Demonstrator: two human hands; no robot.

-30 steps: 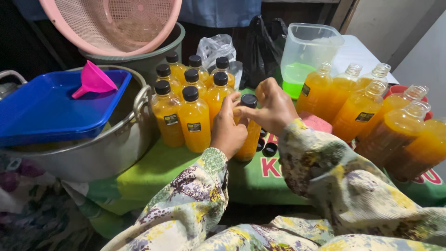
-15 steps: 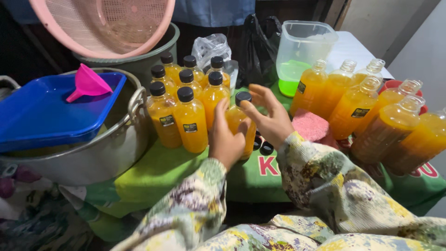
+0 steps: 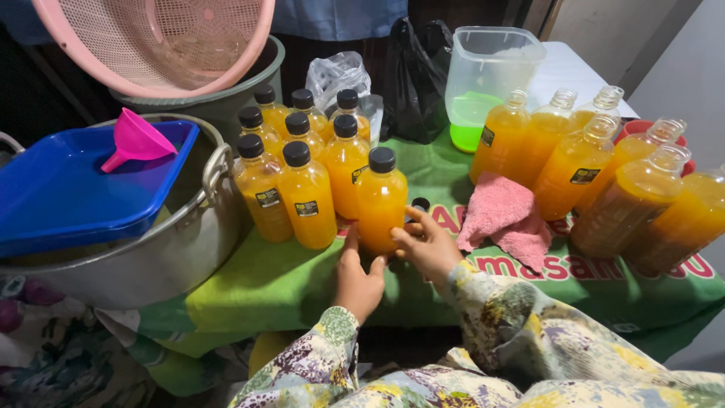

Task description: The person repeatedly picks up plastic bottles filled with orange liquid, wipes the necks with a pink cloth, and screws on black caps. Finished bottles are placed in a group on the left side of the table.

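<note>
The work surface is a table covered with a green printed cloth [image 3: 287,287], crowded and set close against dark surroundings; a pale wall shows at the far right. At the left stands a large steel pot [image 3: 151,257] with a blue plastic tray [image 3: 68,196] laid across its mouth and a pink plastic funnel [image 3: 136,140] lying on the tray. Behind it a pink mesh basket [image 3: 158,38] rests over a grey-green bucket [image 3: 234,98]. A clear plastic jug with green liquid in its base [image 3: 483,83] stands at the back, with a black plastic bag [image 3: 415,75] beside it. A row of uncapped orange-filled bottles [image 3: 604,181] lines the right side, the last cut off by the frame edge, and a pink cloth [image 3: 506,219] lies in front of them. The basket's top and the pot's left side are also cut off. A small black cap [image 3: 420,204] is partly hidden behind the right hand. The black-capped clear plastic bottle of orange liquid [image 3: 381,200] stands upright at the front right of a cluster of like capped bottles [image 3: 294,159]. The left hand [image 3: 359,276] touches its base with fingers extended and loosely together; the right hand [image 3: 427,242] rests against its lower right side, fingers slightly spread, not gripping.
</note>
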